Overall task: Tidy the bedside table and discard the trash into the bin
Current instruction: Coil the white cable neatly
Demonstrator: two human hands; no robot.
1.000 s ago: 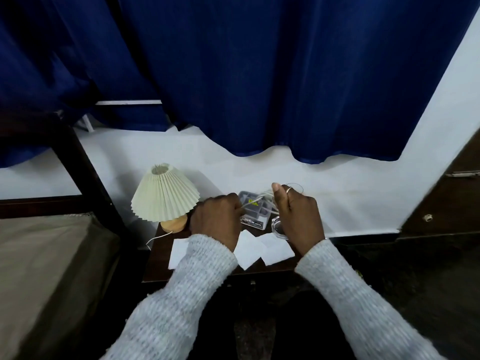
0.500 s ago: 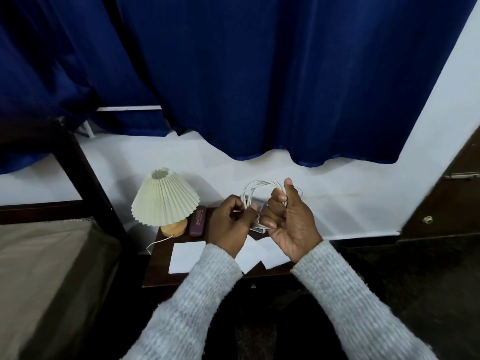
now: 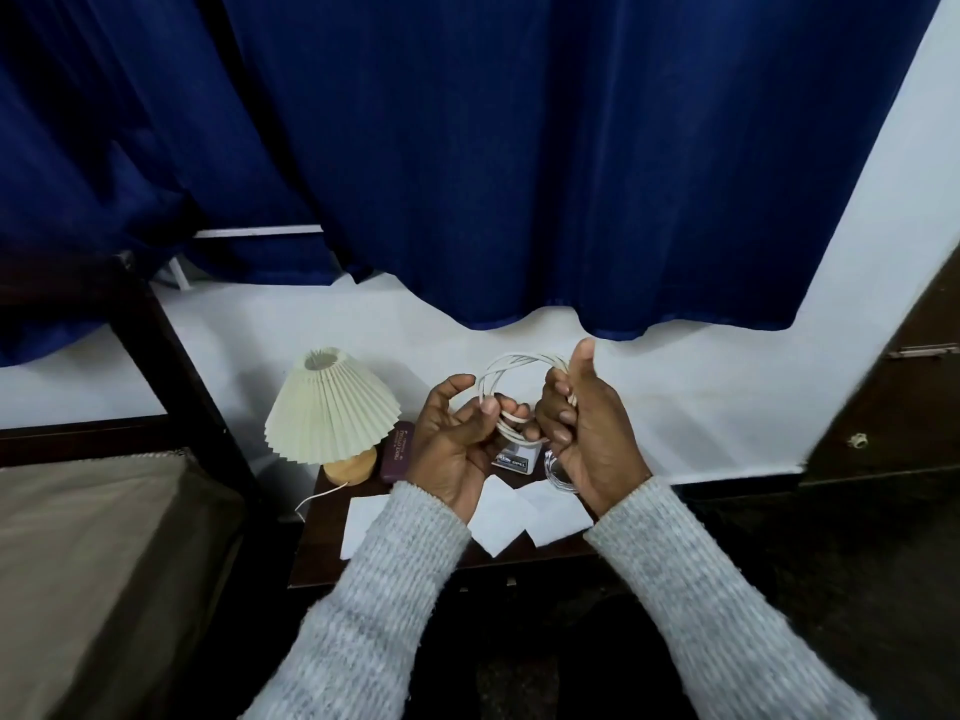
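The right hand [image 3: 587, 428] is gripping one side of the coiled cable [image 3: 514, 363], thumb up, and the left hand [image 3: 457, 444] is pinching the opposite side. I think the cable is being tidied. Next it needs a neat place on the table [image 3: 332, 553] below; the papers [image 3: 498, 522] under the wrists are probably trash.

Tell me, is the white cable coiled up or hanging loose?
Coiled: the white cable forms several stacked loops, gripped by the left hand and right hand.
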